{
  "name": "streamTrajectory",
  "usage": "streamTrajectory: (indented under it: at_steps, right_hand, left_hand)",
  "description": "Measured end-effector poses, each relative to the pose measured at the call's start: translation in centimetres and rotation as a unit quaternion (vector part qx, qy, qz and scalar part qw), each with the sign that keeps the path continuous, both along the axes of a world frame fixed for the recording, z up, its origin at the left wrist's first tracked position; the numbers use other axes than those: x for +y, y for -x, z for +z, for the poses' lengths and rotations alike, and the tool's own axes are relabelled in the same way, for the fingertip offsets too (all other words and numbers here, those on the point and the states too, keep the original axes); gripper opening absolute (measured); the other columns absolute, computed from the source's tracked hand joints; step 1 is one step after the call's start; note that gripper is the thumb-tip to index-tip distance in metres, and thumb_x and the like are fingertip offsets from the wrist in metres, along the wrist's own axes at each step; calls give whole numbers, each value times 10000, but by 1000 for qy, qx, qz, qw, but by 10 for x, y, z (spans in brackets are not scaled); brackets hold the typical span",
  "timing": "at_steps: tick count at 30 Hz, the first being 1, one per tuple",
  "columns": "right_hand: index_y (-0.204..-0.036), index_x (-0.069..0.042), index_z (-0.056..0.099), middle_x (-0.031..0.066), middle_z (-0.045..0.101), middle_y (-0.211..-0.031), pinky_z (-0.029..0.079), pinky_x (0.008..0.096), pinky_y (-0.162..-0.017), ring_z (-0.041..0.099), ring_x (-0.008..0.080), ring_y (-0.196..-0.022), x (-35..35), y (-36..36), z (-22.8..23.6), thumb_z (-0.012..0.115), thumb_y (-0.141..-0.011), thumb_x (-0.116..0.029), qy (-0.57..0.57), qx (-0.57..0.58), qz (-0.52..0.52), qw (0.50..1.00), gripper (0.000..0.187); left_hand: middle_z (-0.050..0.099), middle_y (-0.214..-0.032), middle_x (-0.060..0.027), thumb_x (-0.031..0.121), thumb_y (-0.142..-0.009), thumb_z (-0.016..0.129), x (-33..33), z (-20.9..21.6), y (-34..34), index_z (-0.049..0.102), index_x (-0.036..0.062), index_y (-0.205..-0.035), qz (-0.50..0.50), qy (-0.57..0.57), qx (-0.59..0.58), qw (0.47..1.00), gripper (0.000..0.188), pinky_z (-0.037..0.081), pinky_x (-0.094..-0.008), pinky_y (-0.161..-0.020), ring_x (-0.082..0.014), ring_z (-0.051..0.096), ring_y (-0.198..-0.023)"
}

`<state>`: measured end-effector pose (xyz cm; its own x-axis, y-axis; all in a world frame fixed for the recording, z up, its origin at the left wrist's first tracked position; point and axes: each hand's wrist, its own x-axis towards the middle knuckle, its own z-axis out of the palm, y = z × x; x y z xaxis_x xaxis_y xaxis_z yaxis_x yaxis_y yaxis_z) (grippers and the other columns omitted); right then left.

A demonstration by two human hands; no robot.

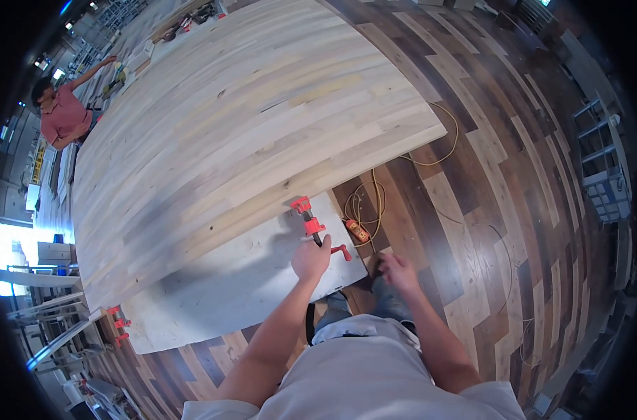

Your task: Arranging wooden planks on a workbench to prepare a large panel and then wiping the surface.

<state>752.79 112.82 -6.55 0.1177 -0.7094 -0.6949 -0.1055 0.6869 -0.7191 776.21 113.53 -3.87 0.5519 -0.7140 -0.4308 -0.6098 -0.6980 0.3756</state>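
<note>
My left hand (311, 259) is wrapped around the dark bar of a red clamp (311, 225), just below its red parts. The clamp's upper end meets the near edge of a large pale wood panel (262, 119) made of many strips. Its red crank handle (342, 251) sticks out to the right of my left hand. My right hand (400, 271) is off to the right, over the floor and apart from the clamp. Its fingers are curled in, and I see nothing in them. A second red clamp (118, 323) sits at the panel's near left corner.
A white board (213, 297) juts out from below the panel toward me. An orange outlet box (357, 231) with a coiled yellow cord (378, 192) lies by its right end, on the plank floor (472, 203). A co-worker in a pink shirt (68, 114) stands far left, beyond the panel.
</note>
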Motion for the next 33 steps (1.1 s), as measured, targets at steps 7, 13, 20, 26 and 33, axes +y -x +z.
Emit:
streamTrajectory:
  at_steps: [7,13,20,26,33]
  right_hand:
    - [-1039,-45,570,55,558,-695,381,278,-363,486,132,-429,33,196,-53,529,-918,-222,-33,96,-197,975,218]
    - [-945,-31,615,58,589,-729,416,271,-406,489,130,-445,26,311,-82,528,-911,-195,-25,116,-132,984,189]
    - [-1073,-46,559,93,604,-831,494,297,-505,550,155,-574,-29,439,-70,551,-874,-276,-157,118,-203,959,305]
    - [-972,-73,566,66,596,-758,453,274,-490,513,129,-534,-198,460,-45,591,-865,-250,-75,41,-280,956,209]
    - [-1029,-58,572,59,611,-802,463,255,-511,531,114,-574,-416,370,-4,552,-900,-184,27,-22,-106,994,182]
  left_hand:
    - [632,-734,-213,439,-825,482,3,-19,7,669,27,-740,-5,28,-14,999,461,493,-488,-694,-407,622,-739]
    - [612,-715,-235,365,-841,518,16,-25,4,649,1,-747,47,54,-54,996,398,472,-485,-647,-390,623,-693]
    - [480,-704,-102,209,-783,652,-43,32,74,486,65,-690,95,267,-357,890,239,421,-435,-693,-284,525,-745]
    - [414,-1310,-217,512,-851,547,-196,6,190,309,12,-1338,472,246,547,646,738,385,-465,-1002,-354,453,-1171]
    - [527,-1160,-99,397,-855,617,-336,-33,238,488,63,-1169,582,372,532,490,476,436,-383,-915,-236,507,-1075]
